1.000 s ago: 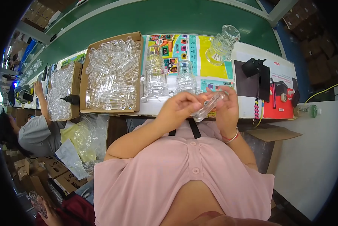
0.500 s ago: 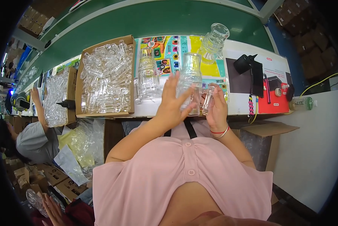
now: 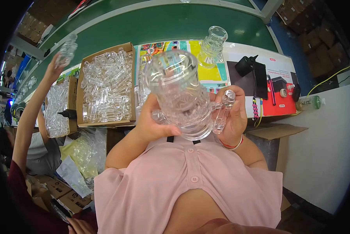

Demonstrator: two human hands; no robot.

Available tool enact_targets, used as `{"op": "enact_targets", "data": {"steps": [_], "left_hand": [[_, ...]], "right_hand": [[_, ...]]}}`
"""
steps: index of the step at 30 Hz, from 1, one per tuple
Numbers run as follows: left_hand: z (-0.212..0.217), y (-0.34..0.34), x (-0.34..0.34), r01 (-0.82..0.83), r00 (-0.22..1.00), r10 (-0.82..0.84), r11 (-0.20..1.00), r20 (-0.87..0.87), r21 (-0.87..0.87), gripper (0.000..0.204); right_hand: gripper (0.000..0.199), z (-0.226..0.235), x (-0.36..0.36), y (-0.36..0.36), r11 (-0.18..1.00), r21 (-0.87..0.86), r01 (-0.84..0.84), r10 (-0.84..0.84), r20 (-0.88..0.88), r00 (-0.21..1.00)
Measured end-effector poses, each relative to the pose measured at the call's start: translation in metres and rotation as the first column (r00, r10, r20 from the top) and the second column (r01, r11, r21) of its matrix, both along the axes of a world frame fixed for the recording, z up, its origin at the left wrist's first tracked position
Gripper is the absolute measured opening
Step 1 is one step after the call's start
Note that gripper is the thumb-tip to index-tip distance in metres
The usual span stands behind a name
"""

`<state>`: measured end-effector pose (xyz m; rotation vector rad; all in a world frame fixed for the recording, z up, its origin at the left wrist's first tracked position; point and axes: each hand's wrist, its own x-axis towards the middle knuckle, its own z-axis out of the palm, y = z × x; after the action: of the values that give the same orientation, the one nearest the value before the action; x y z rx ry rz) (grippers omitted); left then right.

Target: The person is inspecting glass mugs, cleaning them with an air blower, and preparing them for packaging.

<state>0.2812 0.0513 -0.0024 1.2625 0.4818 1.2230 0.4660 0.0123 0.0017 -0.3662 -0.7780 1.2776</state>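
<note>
Raised toward me above the table edge is a clear glass vessel (image 3: pixel 182 99), tilted, with a wide round rim and a thick base. My left hand (image 3: pixel 149 123) is closed round its left side, the thumb along the base. A small glass knob (image 3: pixel 158 116) shows by that palm. On the vessel's right side, my right hand (image 3: pixel 236 115) grips a short clear glass tube (image 3: pixel 221 117) with a rounded end. The tube touches the vessel; whether it is fixed to it I cannot tell. Part of my left fingers is hidden behind the glass.
A cardboard box (image 3: pixel 132 89) of glass tubes stands left, with another box (image 3: pixel 72 93) beyond. A ringed glass vessel (image 3: pixel 213 46) stands behind; a black bottle (image 3: pixel 245 66) lies right of it. At far left a co-worker's arm (image 3: pixel 38 97) raises a glass piece (image 3: pixel 67 50).
The glass vessel has been lifted off the table toward me and tilted. My left hand, spread before, now wraps round it. A co-worker's arm with a glass piece has come in at the left.
</note>
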Motion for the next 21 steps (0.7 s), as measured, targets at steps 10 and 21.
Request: {"op": "enact_targets", "data": {"steps": [10,21], "left_hand": [[0.019,-0.014,-0.005,0.055,0.995,-0.067,0.986,-0.069,-0.16,0.076],[0.019,-0.01,-0.007,0.065,0.99,-0.085,0.983,-0.109,-0.173,0.079]], "right_hand": [[0.038,0.0,0.01,-0.002,0.953,0.249,0.174,-0.278,0.482,0.831],[0.032,-0.014,0.025,0.002,0.917,0.396,0.044,-0.274,0.546,0.792]]}}
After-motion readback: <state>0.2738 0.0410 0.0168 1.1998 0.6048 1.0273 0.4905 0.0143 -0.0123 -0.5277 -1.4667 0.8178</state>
